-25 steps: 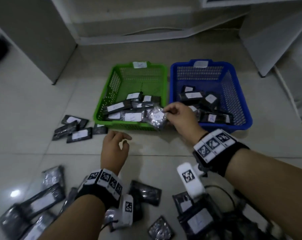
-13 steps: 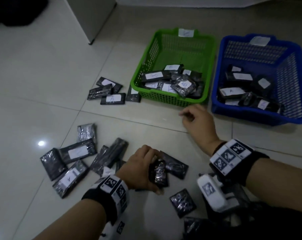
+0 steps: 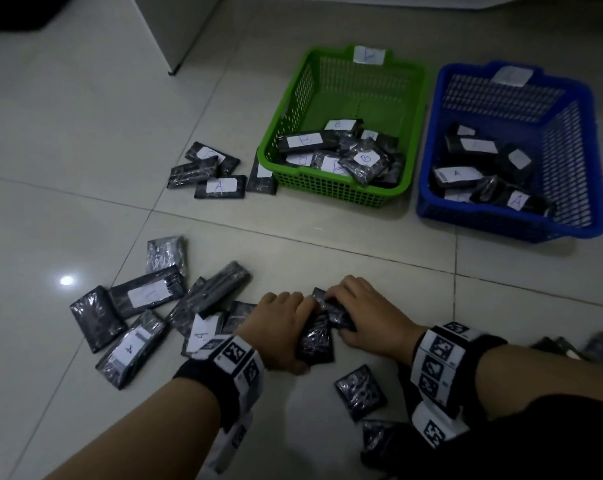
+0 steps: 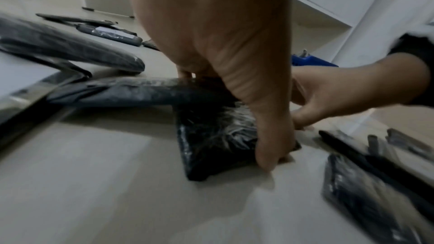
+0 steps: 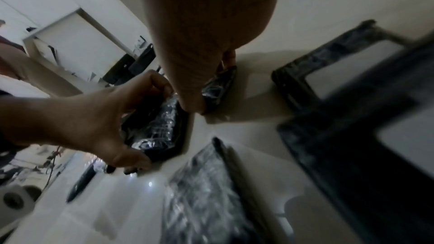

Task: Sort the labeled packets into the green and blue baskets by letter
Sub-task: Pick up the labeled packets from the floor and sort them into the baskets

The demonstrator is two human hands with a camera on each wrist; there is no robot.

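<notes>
My left hand [image 3: 286, 327] grips a black wrapped packet [image 3: 316, 344] on the floor tiles, thumb at its near edge; no label shows on it. Right beside it, my right hand [image 3: 358, 310] pinches a second black packet [image 3: 339, 317] that overlaps the first. In the left wrist view the left hand's thumb [image 4: 270, 136] presses the packet [image 4: 211, 136]. The right wrist view shows the second packet [image 5: 218, 84] under my thumb. The green basket [image 3: 331, 194] holds several packets marked B. The blue basket [image 3: 500, 223] to its right holds several marked A.
Several loose packets [image 3: 137, 296] lie on the floor left of my hands, some marked A. A small group [image 3: 206, 174] sits beside the green basket's left wall. More packets [image 3: 360, 391] lie near my right wrist. A cabinet corner [image 3: 175, 36] stands at the far left.
The right hand let a packet go into the green basket and came down to the floor beside the left hand. The left hand took hold of a packet and still holds it.
</notes>
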